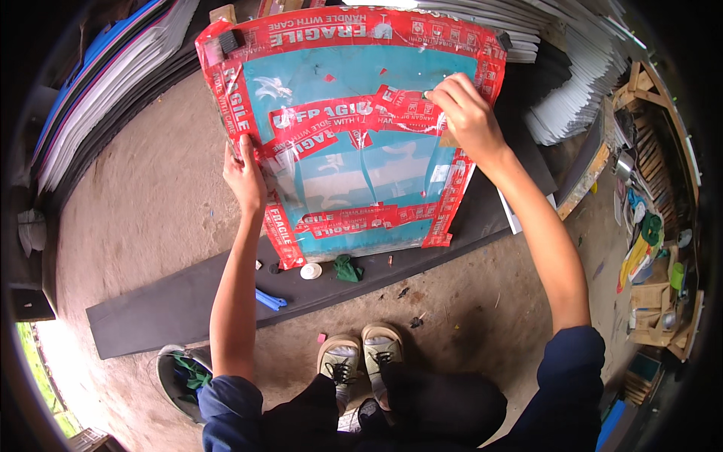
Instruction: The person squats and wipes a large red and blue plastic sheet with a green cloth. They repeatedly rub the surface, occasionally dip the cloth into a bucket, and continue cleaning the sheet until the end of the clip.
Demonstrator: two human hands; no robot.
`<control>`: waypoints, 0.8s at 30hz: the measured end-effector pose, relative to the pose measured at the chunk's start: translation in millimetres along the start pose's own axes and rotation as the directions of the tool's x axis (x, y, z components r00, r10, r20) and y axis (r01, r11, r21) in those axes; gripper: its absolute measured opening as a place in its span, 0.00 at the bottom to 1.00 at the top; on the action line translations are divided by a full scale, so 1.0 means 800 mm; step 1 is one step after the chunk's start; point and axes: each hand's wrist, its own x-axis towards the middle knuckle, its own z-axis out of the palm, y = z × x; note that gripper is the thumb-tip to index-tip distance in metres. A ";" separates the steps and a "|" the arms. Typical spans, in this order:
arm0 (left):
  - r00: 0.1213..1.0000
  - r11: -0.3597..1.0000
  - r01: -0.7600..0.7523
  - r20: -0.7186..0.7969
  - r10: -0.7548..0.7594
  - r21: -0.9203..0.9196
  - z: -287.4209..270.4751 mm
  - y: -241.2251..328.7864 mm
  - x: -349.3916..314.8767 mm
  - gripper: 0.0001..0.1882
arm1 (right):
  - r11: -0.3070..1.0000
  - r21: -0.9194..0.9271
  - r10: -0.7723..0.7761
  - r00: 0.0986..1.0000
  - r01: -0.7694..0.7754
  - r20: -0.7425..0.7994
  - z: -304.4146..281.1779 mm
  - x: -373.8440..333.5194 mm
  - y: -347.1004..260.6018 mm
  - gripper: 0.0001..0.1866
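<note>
left hand (245, 177): gripping rectangular teal panel (350, 177) | right hand (468, 117): bunched at glossy red tape (410, 107), hold unclear

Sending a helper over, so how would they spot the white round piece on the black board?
Find the large blue panel edged in red tape, gripped at its left edge by the person's left hand. Below it, on the long black board, look just left of a crumpled green scrap. The white round piece has a disc outline, unlike that scrap and the narrow blue item nearby.
</note>
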 end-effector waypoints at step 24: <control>1.000 1.000 0.003 -0.015 -0.003 0.022 0.001 0.001 -0.002 0.19 | 0.997 0.012 -0.074 0.997 0.073 0.009 0.002 0.003 0.004 0.14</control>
